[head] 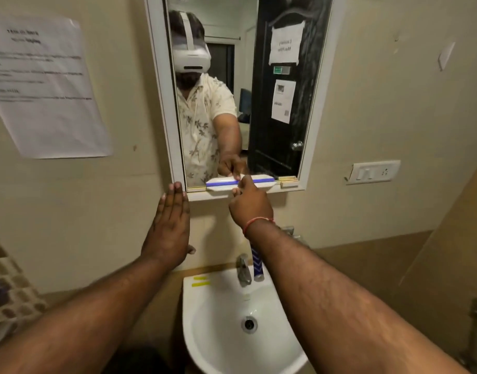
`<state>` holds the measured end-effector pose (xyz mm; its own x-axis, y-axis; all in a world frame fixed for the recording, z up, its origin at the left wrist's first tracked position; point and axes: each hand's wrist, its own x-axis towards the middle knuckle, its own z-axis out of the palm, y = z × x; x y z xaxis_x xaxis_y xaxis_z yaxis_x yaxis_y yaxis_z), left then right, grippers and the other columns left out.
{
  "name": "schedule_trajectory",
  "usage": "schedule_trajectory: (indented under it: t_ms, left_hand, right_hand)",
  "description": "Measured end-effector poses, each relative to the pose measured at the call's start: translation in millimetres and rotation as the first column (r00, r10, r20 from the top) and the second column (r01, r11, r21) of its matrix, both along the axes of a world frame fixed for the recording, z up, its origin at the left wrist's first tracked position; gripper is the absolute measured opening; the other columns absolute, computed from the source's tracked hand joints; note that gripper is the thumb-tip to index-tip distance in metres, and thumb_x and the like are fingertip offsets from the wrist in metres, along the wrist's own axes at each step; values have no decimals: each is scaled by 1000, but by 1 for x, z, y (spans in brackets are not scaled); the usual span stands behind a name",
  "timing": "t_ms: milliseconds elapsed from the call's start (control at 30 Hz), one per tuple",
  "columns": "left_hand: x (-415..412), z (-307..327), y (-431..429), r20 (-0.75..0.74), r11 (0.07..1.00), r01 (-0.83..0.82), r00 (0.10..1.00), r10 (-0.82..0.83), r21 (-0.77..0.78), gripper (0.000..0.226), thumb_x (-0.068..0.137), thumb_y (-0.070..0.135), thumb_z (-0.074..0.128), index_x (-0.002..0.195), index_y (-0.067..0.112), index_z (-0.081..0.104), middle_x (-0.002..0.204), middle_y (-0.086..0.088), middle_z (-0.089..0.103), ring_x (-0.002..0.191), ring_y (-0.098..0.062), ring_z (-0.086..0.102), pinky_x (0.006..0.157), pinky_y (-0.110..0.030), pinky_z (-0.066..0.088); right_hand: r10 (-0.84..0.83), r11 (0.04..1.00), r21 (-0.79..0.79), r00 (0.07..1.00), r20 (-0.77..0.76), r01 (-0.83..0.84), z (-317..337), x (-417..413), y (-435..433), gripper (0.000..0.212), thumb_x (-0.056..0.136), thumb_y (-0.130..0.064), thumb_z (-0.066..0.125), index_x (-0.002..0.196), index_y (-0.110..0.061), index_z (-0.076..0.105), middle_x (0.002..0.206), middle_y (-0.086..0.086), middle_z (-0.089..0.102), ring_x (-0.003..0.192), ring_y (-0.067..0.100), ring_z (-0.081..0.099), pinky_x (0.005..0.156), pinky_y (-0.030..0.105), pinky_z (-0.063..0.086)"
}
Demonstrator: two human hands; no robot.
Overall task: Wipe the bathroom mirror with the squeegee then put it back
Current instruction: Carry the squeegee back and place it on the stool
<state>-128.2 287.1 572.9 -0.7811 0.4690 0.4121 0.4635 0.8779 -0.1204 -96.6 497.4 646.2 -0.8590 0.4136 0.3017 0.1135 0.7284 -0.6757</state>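
Observation:
The white squeegee (221, 188) with a blue blade lies pressed against the bottom edge of the white-framed mirror (321, 85). My right hand (249, 203) is shut on the squeegee at its middle, fingers pinching it just above the lower frame. My left hand (170, 225) is flat against the wall beside the mirror's lower left corner, fingers straight and together, holding nothing. The glass reflects a person wearing a white headset and a dark door.
A white washbasin (205, 314) with a chrome tap (244, 269) sits directly below. A blue-patterned tube (257, 265) stands behind the tap. Paper notice (47, 87) hangs on the left wall; a switch plate (373, 172) is at the right.

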Motion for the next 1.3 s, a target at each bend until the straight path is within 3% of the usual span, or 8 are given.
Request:
schedule_trajectory:
  t_ms: [167, 367, 433, 533, 767, 933, 1067, 1300]
  left_hand:
    - [22, -47, -10, 145, 999, -5, 989, 11, -45, 166, 70, 67, 95, 171, -5, -15, 178, -25, -32, 167, -38, -28, 138, -49, -11]
    - [66, -125, -13, 376, 998, 31, 927, -5, -63, 159, 81, 78, 80, 166, -5, -27, 172, -24, -42, 163, -39, -36, 138, -51, -15]
    - [84, -166, -16, 389, 998, 57, 920, -44, -24, 162, 74, 86, 77, 170, -8, -14, 177, -28, -30, 168, -44, -22, 137, -54, -7]
    - [114, -225, -15, 462, 998, 62, 885, -55, -1, 159, 61, 95, 73, 170, -9, 22, 180, -35, 11, 168, -49, 13, 131, -60, 13]
    - [169, -288, -1, 569, 998, 61, 820, -63, 23, 149, 74, 99, 48, 176, 6, -7, 184, -22, -14, 170, -39, -21, 138, -60, 0]
    - [174, -296, 8, 584, 995, -19, 811, -41, 96, 146, 80, 89, 65, 176, 9, -10, 185, -17, -17, 171, -34, -20, 139, -59, 3]
    - [181, -308, 2, 609, 997, -55, 793, 10, 56, 142, 85, 91, 58, 175, 10, -16, 184, -16, -23, 169, -33, -25, 139, -58, -1]
    - [200, -336, -30, 641, 985, -172, 757, 125, 11, 147, 80, 91, 66, 176, 4, -4, 185, -22, -7, 172, -37, -12, 140, -58, 5]
  right_hand:
    - [45, 998, -46, 994, 104, -41, -27, 16, 2, 11, 104, -33, 55, 114, -28, 57, 108, 12, 72, 100, 37, 69, 90, 47, 58]
    - [37, 995, -103, 918, 395, 4, -164, 78, 4, 23, 103, -33, 52, 126, -32, 56, 114, 10, 74, 104, 38, 70, 83, 39, 56]
    - [50, 992, -128, 883, 467, 11, -200, 99, 1, 21, 103, -29, 51, 123, -31, 56, 110, 9, 72, 99, 36, 70, 82, 40, 59]
    - [83, 988, -157, 837, 541, 4, -245, 126, -1, 13, 103, -29, 54, 116, -29, 55, 108, 8, 72, 97, 34, 70, 86, 44, 60]
    - [95, 965, -259, 857, 506, 47, -295, 159, 9, 30, 105, -38, 61, 134, -31, 60, 116, 14, 76, 108, 40, 71, 95, 46, 59]
    - [31, 939, -339, 964, 263, 62, -296, 161, 12, 23, 104, -40, 66, 126, -36, 61, 120, 0, 75, 102, 19, 64, 99, 36, 54]
    - [44, 925, -359, 903, 428, 125, -316, 154, 15, 18, 104, -39, 65, 119, -29, 61, 116, 11, 73, 112, 38, 69, 100, 45, 57]
    - [213, 930, -366, 875, 435, -45, -340, 141, -25, 23, 104, -42, 65, 124, -32, 60, 118, 9, 74, 113, 35, 70, 100, 43, 57]
